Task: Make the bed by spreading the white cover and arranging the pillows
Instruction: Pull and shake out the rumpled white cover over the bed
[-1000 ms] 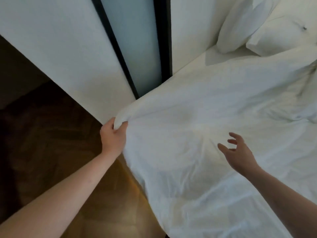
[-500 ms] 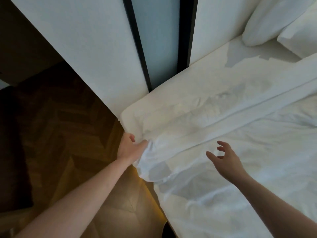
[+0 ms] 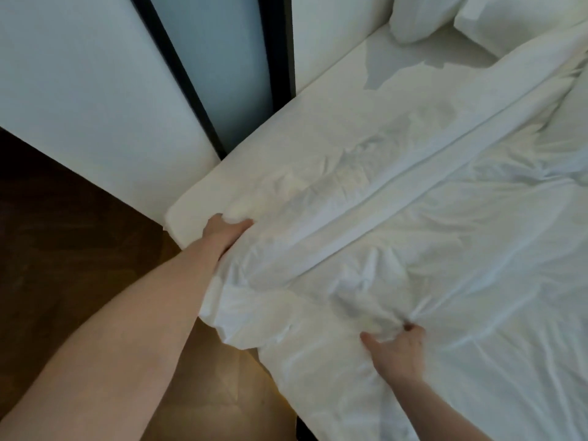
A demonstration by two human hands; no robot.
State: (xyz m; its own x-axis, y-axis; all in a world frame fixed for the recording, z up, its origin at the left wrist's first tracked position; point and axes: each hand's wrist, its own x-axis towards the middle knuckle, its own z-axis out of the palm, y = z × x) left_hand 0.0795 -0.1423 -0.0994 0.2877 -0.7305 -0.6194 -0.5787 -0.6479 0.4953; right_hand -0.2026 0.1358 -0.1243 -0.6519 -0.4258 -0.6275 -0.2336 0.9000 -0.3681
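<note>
Both hands grip the cover (image 3: 397, 249): left hand (image 3: 224, 233) pinching its corner mid-frame, right hand (image 3: 396, 351) bunching fabric lower right. Uneven pulling could drag it crooked, short of the pillows (image 3: 420, 17) upper right.

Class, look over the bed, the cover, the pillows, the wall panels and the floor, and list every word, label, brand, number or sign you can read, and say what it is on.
None: no writing can be read on the white cover, the pillows, the wall panels or the wooden floor.
</note>
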